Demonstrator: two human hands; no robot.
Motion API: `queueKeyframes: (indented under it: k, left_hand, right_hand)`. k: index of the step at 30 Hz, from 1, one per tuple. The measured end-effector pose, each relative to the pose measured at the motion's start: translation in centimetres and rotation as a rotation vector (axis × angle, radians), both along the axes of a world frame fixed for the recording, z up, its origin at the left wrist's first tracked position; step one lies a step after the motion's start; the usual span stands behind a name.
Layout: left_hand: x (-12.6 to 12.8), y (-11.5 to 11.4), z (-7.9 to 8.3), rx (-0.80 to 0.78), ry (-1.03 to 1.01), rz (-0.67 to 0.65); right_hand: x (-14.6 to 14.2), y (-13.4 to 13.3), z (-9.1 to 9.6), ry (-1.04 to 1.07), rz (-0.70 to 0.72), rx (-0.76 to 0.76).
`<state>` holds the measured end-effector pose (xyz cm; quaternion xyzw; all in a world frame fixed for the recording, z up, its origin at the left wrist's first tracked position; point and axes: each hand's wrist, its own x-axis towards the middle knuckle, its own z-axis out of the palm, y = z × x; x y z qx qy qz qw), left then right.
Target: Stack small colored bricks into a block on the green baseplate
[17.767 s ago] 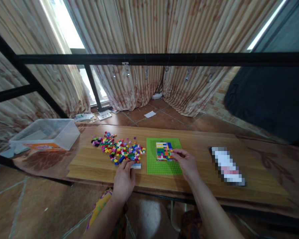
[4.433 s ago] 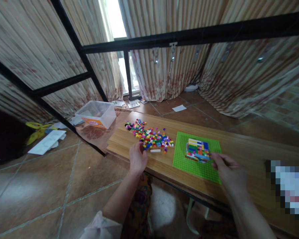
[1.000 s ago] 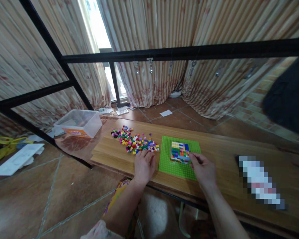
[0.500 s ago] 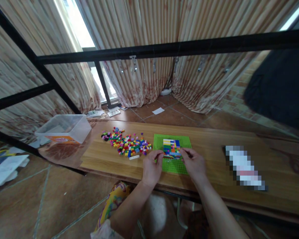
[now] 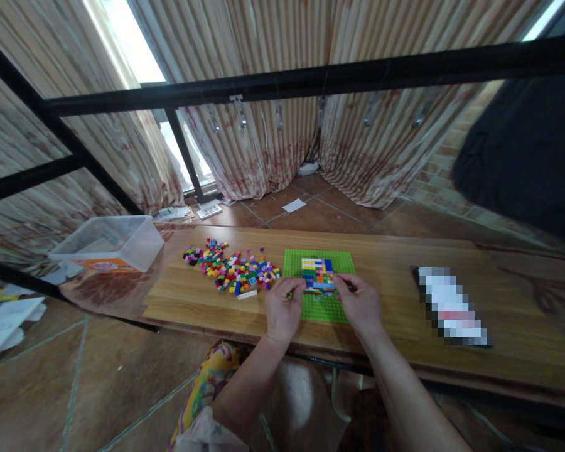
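Observation:
A green baseplate [image 5: 335, 260] lies on the wooden table [image 5: 386, 270], with a many-coloured brick block [image 5: 317, 273] built on it. My left hand [image 5: 282, 307] reaches the block's near left corner, its fingers curled together; what they pinch is too small to name. At the near right side, my right hand [image 5: 360, 304] has curled fingers touching the block. A heap of small loose bricks [image 5: 230, 270] lies left of the plate. A white flat piece [image 5: 247, 294] rests by itself at the heap's near edge.
A clear plastic tub [image 5: 106, 242] stands at the table's far left. A blurred-out flat object [image 5: 452, 306] lies on the right part of the table. A black metal bar [image 5: 311, 78] crosses above. Papers lie on the tiled floor by the curtains.
My left hand left the brick heap and came right to the block's near left corner. My right hand stayed at the block. The camera swung to face the table.

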<state>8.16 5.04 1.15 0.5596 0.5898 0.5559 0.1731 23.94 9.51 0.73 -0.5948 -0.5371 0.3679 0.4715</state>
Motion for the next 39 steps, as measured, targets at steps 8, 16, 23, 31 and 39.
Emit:
queueKeyframes:
  k: [8, 16, 23, 31, 39]
  left_hand:
    - [0.0, 1.2, 1.0, -0.212, -0.347, -0.018]
    - [0.4, 2.2, 2.3, -0.431, -0.741, 0.012]
    - [0.7, 2.7, 2.7, -0.527, -0.836, 0.044]
    - [1.5, 2.9, 2.3, -0.54, -0.803, 0.137]
    - [1.9, 3.7, 1.5, -0.522, -0.602, 0.233]
  right_hand:
    - [-0.1, 0.0, 0.0, -0.003, -0.013, -0.017]
    - [0.0, 0.0, 0.1, -0.031, -0.015, 0.006]
    - [-0.1, -0.1, 0.5, -0.011, -0.037, -0.046]
    - [0.6, 0.4, -0.8, -0.028, -0.016, -0.053]
    - [1.4, 0.8, -1.7, -0.117, 0.042, -0.051]
